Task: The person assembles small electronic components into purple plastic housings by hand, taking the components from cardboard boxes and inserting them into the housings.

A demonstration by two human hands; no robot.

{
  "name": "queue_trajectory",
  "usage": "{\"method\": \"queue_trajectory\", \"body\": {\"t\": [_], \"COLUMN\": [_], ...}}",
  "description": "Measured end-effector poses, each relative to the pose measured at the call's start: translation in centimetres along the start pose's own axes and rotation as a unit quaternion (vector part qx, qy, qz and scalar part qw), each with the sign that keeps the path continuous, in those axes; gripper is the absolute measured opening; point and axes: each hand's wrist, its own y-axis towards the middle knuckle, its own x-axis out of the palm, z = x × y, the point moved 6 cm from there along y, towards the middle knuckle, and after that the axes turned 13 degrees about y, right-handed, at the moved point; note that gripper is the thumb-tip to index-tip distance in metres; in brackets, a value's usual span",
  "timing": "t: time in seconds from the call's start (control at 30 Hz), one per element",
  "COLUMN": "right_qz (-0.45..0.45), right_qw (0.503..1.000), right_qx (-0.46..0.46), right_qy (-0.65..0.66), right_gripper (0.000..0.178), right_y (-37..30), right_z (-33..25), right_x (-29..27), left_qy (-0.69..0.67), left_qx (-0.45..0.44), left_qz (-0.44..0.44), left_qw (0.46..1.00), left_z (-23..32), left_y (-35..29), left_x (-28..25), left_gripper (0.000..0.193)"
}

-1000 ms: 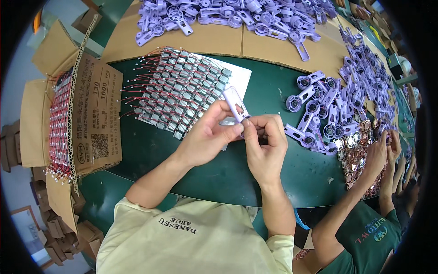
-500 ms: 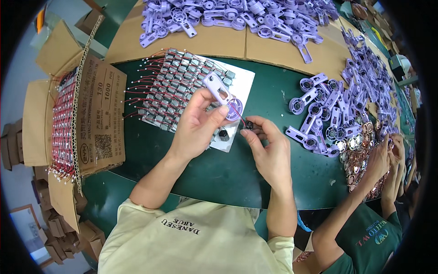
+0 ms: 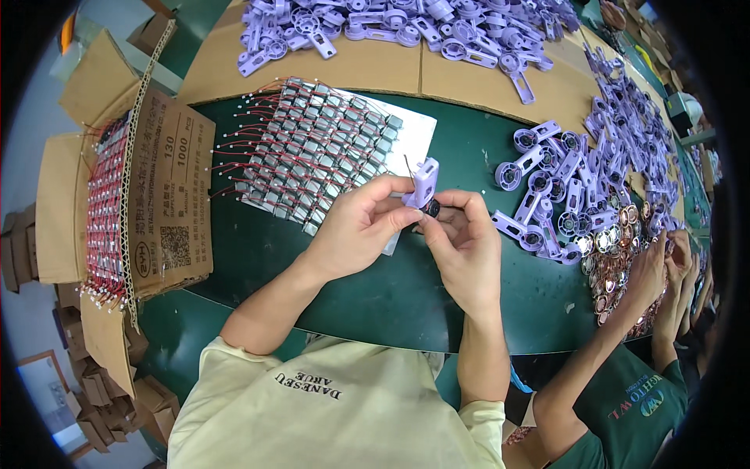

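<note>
Between my hands a purple plastic housing [image 3: 425, 180] is tilted up on edge. My left hand [image 3: 351, 230] pinches its lower end between thumb and fingers, and a thin dark wire sticks up beside it. My right hand [image 3: 465, 250] is closed on a small round black part [image 3: 432, 208], pressed against the housing's ring end; the fingers hide some of it. Just beyond my left hand, rows of small silver motors [image 3: 312, 148] with red wires lie on a white board [image 3: 414, 139].
An open carton [image 3: 176, 187] with more wired motors stands at the left. Purple housings [image 3: 469, 35] cover cardboard at the far side; assembled ones [image 3: 539, 187] lie to the right beside coppery metal rings [image 3: 613, 273]. A co-worker's hands [image 3: 660, 266] work at the right edge.
The housing has turned from face-up to edge-on and moved right and down. My right hand has brought the black part from the end of its wire up against the ring end.
</note>
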Motion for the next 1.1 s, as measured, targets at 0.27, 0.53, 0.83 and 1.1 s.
{"method": "queue_trajectory", "body": {"t": [0.27, 0.53, 0.83, 1.1], "right_qz": [-0.086, -0.085, -0.053, -0.04], "right_qw": [0.968, 0.966, 0.986, 0.992], "right_qx": [-0.116, -0.151, -0.074, -0.05], "right_qy": [-0.205, -0.194, -0.143, -0.105], "right_gripper": [0.027, 0.028, 0.022, 0.025], "right_y": [0.0, -0.1, -0.1, -0.5], "right_z": [-2.0, -2.0, -0.5, -1.1], "right_x": [1.6, 1.8, 0.7, 1.1], "left_qy": [-0.075, -0.109, -0.091, -0.145], "left_qx": [0.02, 0.041, 0.059, 0.043], "left_qz": [0.048, -0.013, -0.041, -0.088], "left_qw": [0.996, 0.993, 0.993, 0.985], "left_z": [0.1, 0.2, -0.2, 0.1], "left_y": [0.1, 0.1, 0.0, 0.2], "left_x": [0.0, -0.9, -0.2, -0.6], "left_gripper": [0.03, 0.037, 0.032, 0.038]}}
